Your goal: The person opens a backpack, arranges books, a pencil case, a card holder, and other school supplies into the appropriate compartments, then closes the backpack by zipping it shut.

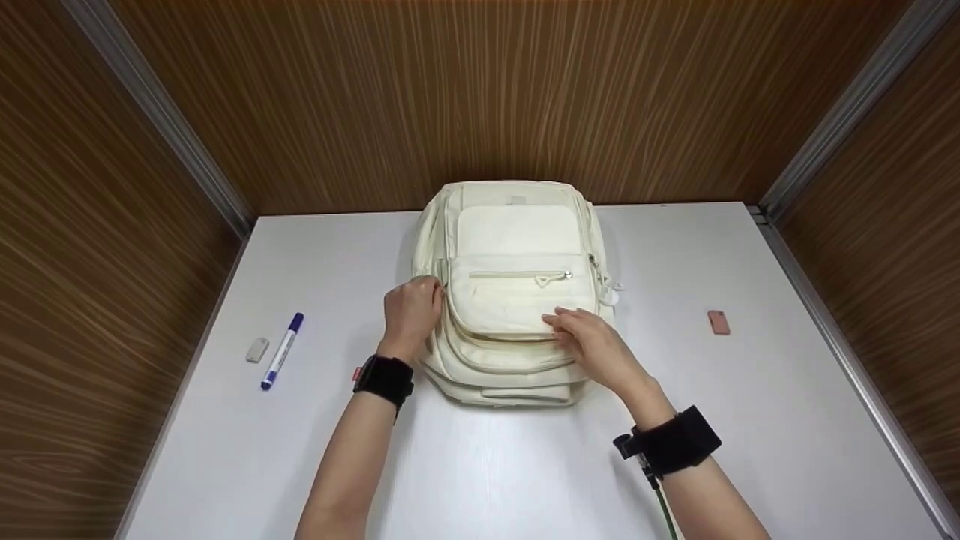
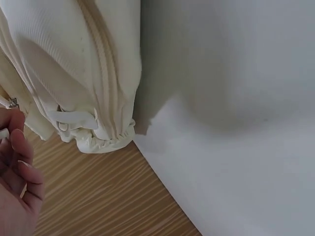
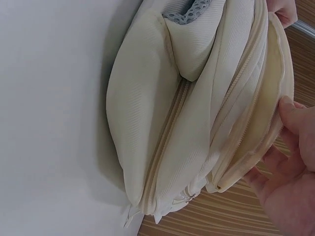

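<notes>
A cream backpack [image 1: 517,232] lies on the white table, front side up. Its front pocket [image 3: 275,83] gapes along an unzipped edge in the right wrist view. At the left side of that pocket, my left hand [image 1: 412,307] has curled fingers pinching the zipper pull; a metal slider [image 2: 13,103] shows just beyond the fingertips in the left wrist view. My right hand [image 1: 596,346] grips the lower right edge of the pocket flap, thumb at the zipper edge and fingers on the outer face. A second zipper [image 1: 517,275] with a looped pull crosses the flap.
On the left side of the table lie a blue-capped marker [image 1: 283,351] and a small grey-white block [image 1: 257,349]. A small pink block [image 1: 718,322] is on the right. Wood-grain panels [image 1: 487,97] enclose the table at the back and sides.
</notes>
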`<control>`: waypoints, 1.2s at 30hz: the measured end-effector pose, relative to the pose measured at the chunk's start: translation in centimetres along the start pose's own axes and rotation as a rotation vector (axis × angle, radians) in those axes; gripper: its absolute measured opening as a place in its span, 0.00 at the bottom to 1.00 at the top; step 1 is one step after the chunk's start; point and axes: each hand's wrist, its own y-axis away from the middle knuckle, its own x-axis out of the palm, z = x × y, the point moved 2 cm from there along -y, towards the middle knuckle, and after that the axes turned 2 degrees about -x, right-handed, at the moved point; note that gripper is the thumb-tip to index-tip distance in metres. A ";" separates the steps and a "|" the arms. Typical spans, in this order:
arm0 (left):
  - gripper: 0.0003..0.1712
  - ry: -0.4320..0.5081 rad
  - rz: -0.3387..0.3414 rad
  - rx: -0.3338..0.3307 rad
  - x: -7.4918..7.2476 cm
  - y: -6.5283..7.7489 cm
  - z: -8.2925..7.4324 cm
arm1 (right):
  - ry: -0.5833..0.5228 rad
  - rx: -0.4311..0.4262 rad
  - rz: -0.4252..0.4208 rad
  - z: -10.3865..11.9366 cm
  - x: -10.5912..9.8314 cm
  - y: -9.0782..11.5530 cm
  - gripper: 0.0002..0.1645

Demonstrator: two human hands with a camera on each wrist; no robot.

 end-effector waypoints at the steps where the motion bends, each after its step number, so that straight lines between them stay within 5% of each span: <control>1: 0.08 -0.005 -0.003 -0.009 0.1 -0.3 0.0 | -0.002 0.003 0.001 0.0 0.0 0.0 0.16; 13: 0.12 -0.084 0.021 -0.115 0.5 -2.6 0.1 | -0.024 0.056 -0.023 0.4 0.4 0.0 0.16; 19: 0.08 -0.031 0.079 -0.155 0.3 -2.5 0.1 | -0.011 0.042 -0.079 0.6 0.3 -0.1 0.15; 25: 0.16 0.200 0.076 0.021 -0.2 -1.6 -0.7 | -0.011 0.000 -0.125 1.1 -0.6 -0.7 0.14; 29: 0.27 0.375 0.201 0.177 -0.7 -0.2 -2.0 | -0.005 0.015 -0.138 1.5 -1.3 -1.1 0.11; 33: 0.33 0.334 0.303 0.280 -0.8 1.1 -3.1 | -0.002 0.044 -0.138 1.8 -1.9 -1.5 0.08; 36: 0.28 0.273 0.291 0.322 -1.0 1.6 -3.6 | 0.000 0.051 -0.131 2.0 -2.2 -1.6 0.06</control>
